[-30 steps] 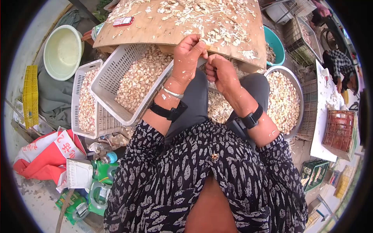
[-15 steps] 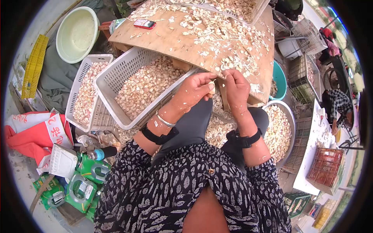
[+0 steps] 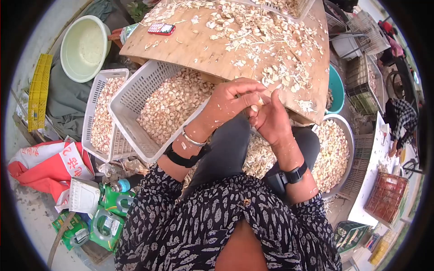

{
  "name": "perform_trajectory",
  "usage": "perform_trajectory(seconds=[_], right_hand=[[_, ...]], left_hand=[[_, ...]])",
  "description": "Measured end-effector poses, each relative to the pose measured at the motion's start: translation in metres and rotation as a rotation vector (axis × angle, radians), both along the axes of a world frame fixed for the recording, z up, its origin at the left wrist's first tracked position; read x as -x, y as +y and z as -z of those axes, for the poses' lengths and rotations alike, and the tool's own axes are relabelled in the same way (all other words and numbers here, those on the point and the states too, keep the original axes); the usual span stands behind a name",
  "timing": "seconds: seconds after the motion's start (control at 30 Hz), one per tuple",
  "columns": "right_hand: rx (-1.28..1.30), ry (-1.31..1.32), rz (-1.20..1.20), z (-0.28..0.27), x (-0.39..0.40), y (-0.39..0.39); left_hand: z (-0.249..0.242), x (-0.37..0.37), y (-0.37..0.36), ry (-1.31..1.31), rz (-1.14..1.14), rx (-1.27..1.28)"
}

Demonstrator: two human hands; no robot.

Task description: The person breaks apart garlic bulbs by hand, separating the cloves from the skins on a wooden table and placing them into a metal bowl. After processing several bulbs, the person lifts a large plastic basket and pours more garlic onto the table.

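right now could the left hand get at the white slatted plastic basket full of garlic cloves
Probably yes. The white slatted plastic basket sits open-topped just beside the left hand, with nothing between them. But that hand is pinching a small garlic clove together with the right hand, so it would have to let go first.

Crate (image 3: 135,97) left – bowl (image 3: 346,135) right – board (image 3: 194,45) ahead.

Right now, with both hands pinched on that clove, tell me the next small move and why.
Probably strip the last skin and drop the clove into the white basket. The left hand and right hand meet on it just above that basket of cloves, and peelings already litter the board.
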State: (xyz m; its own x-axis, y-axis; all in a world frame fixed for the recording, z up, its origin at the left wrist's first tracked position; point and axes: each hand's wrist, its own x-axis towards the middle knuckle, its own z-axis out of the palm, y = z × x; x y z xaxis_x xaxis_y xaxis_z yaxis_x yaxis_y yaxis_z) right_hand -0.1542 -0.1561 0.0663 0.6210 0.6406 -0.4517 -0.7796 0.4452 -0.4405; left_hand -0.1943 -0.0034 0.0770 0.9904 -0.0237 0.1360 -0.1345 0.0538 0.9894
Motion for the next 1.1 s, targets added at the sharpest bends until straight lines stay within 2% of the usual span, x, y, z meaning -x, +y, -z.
perform_trajectory(seconds=[0.07,0.1,0.13,0.17,0.23,0.27,0.3,0.33,0.37,0.4,0.47,0.53,0.57,0.6,0.67,0.73,0.77,0.8,0.87,0.9,0.97,1.03,1.1], right_hand=[[-0.092,0.0,0.051,-0.005,-0.011,-0.026],[-0.174,0.016,0.075,-0.002,-0.013,-0.048],[-0.2,-0.128,0.113,-0.002,-0.024,-0.078],[0.015,-0.307,0.312,-0.018,-0.031,-0.103],[0.603,-0.706,0.78,-0.021,-0.05,-0.165],[0.698,-0.809,0.905,-0.007,-0.059,-0.204],[1.041,-0.897,0.914,0.02,-0.067,-0.245],[1.578,-0.998,0.692,0.052,-0.076,-0.288],[2.005,-1.36,0.225,0.074,-0.076,-0.318],[2.149,-1.12,-0.035,0.099,-0.066,-0.342],[2.132,-1.079,0.057,0.107,-0.06,-0.342],[1.869,-0.917,0.167,0.105,-0.066,-0.323],[1.805,-0.861,0.19,0.096,-0.07,-0.307],[1.749,-0.984,0.234,0.09,-0.076,-0.293],[1.625,-0.98,0.321,0.076,-0.096,-0.266],[1.358,-1.01,0.385,0.063,-0.119,-0.245],[1.266,-0.999,0.405,0.045,-0.124,-0.224],[1.172,-0.988,0.42,0.026,-0.127,-0.199],[1.039,-1.016,0.33,0.008,-0.138,-0.164],[1.02,-1.045,0.305,0.002,-0.143,-0.145],[0.99,-1.114,0.235,-0.005,-0.156,-0.11],[1.024,-1.179,0.161,-0.004,-0.173,-0.078],[1.082,-1.302,0.124,0.003,-0.203,-0.046]], left_hand=[[0.002,-0.026,-0.004,-0.283,-0.176,-0.356],[0.007,-0.039,0.004,-0.161,-0.236,-0.282],[0.007,-0.063,0.018,-0.069,-0.301,-0.214],[0.014,-0.089,0.033,-0.1,-0.359,-0.233],[0.03,-0.147,0.059,-0.067,-0.414,-0.46],[0.036,-0.173,0.062,-0.073,-0.413,-0.452],[0.041,-0.197,0.064,-0.219,-0.408,-0.686],[0.047,-0.219,0.065,-0.369,-0.399,-0.92],[0.054,-0.239,0.063,-0.451,-0.381,-0.987],[0.062,-0.258,0.063,-0.461,-0.379,-0.98],[0.072,-0.282,0.06,-0.476,-0.281,-1.368],[0.071,-0.292,0.054,-0.427,-0.247,-1.366],[0.066,-0.297,0.054,-0.383,-0.167,-1.496],[0.063,-0.301,0.057,-0.336,-0.087,-1.627],[0.061,-0.299,0.069,-0.354,-0.04,-1.655],[0.047,-0.289,0.071,-0.372,-0.189,-1.164],[0.029,-0.272,0.062,0.011,-0.133,-0.625],[0.02,-0.252,0.056,0.004,-0.137,-0.631],[0.004,-0.21,0.048,0.065,-0.001,0.392],[-0.004,-0.189,0.042,0.057,-0.008,0.392],[-0.022,-0.148,0.021,-0.023,0.089,0.653],[-0.063,-0.089,-0.012,-0.122,0.156,0.735],[-0.094,-0.039,-0.039,-0.335,0.277,0.78]])
